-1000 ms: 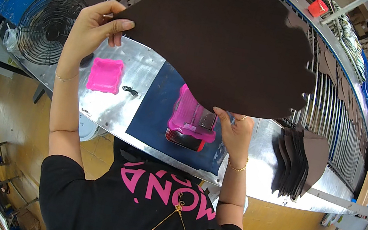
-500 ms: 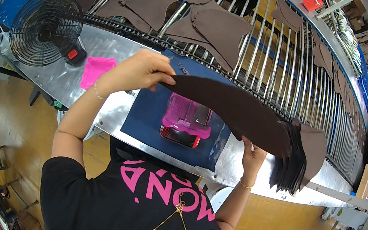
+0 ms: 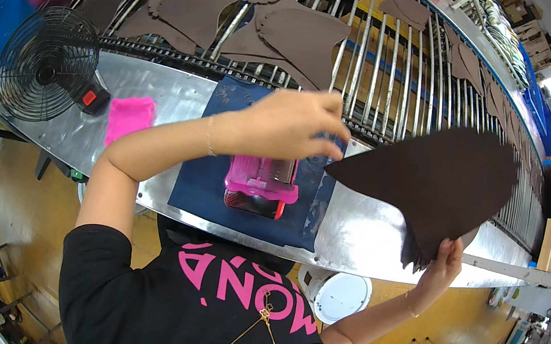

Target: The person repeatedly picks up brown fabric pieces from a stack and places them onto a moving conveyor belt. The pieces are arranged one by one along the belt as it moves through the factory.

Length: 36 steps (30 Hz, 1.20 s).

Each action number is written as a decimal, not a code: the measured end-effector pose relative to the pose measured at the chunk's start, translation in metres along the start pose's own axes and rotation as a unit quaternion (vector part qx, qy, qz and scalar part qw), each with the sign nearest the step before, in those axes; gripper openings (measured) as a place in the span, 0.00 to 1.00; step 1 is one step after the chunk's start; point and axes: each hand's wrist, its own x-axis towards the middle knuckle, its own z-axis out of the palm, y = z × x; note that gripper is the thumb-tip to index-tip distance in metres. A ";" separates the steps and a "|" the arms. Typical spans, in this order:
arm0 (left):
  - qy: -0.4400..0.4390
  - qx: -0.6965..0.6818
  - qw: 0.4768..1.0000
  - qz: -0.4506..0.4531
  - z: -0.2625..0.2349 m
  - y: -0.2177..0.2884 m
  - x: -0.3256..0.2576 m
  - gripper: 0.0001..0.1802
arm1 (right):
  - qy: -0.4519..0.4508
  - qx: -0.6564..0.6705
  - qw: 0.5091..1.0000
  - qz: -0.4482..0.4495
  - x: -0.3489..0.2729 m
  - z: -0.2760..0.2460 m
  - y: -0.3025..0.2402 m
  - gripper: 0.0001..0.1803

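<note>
A dark brown, leather-like cut piece (image 3: 436, 178) with a pointed left end lies over the stack at the right of the metal table. My right hand (image 3: 446, 261) grips its lower edge, thumb on top. Below that edge, the ragged layered edges of the stack (image 3: 416, 254) show; the rest of it is covered. My left hand (image 3: 298, 126) hovers just beside the piece's pointed tip, fingers bent but apart, holding nothing. Under my left forearm a phone in a pink case (image 3: 263, 179) sits on a dark blue sheet (image 3: 204, 181).
Beyond the metal table (image 3: 367, 236) runs a rack of metal rods (image 3: 381, 73) carrying several brown cut pieces (image 3: 293, 31). A black wire-cage fan (image 3: 47, 65) and a bright pink tray (image 3: 130, 118) stand at the left. A white round lid (image 3: 342, 298) shows below the table edge.
The cut piece has moved right and now spreads broad side up over the stack. My left hand has let go of its pointed end. My right hand has moved right, still gripping the edge.
</note>
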 end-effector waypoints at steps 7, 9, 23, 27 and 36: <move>0.157 -0.090 0.972 -0.150 -0.062 -0.007 -0.025 0.19 | -0.009 0.006 0.999 0.032 0.116 0.058 0.035 0.21; 0.208 -0.092 0.958 -0.174 -0.075 -0.007 -0.046 0.19 | -0.055 -0.011 0.997 0.054 0.160 0.078 0.077 0.22; 0.251 -0.145 0.937 -0.193 -0.097 0.008 -0.086 0.20 | -0.024 -0.368 0.928 -0.051 0.217 0.117 0.115 0.23; 0.396 -0.061 0.916 0.034 -0.105 0.038 -0.084 0.21 | 0.117 -0.374 0.915 -0.091 0.175 0.013 0.089 0.21; 0.342 -0.336 0.843 0.242 -0.111 0.047 -0.105 0.20 | 0.182 -0.636 0.724 0.198 0.067 -0.153 0.143 0.32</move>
